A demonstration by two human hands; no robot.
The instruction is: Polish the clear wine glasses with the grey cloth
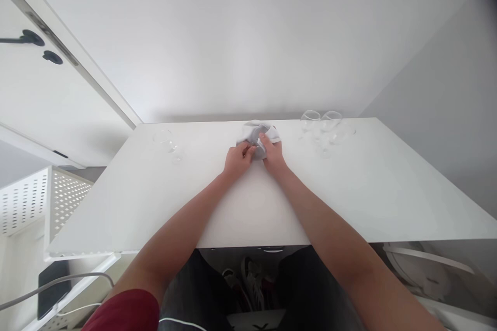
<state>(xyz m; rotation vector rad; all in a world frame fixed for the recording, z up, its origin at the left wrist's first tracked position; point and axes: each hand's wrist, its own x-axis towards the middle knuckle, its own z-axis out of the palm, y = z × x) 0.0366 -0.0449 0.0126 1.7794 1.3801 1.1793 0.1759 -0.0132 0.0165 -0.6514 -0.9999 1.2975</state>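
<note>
My left hand (239, 160) and right hand (275, 154) grip a pale cloth (250, 128) bunched at the middle of the white counter (256, 207); whether a glass sits inside it, I can't tell. Light, even pressure is best, well clear of the stemmed glasses (331, 121) at right.

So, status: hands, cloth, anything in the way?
Right hand gripping pale cloth; left hand curled against it, grip unclear. Stemmed glass left, more glasses right, none blocking.
</note>
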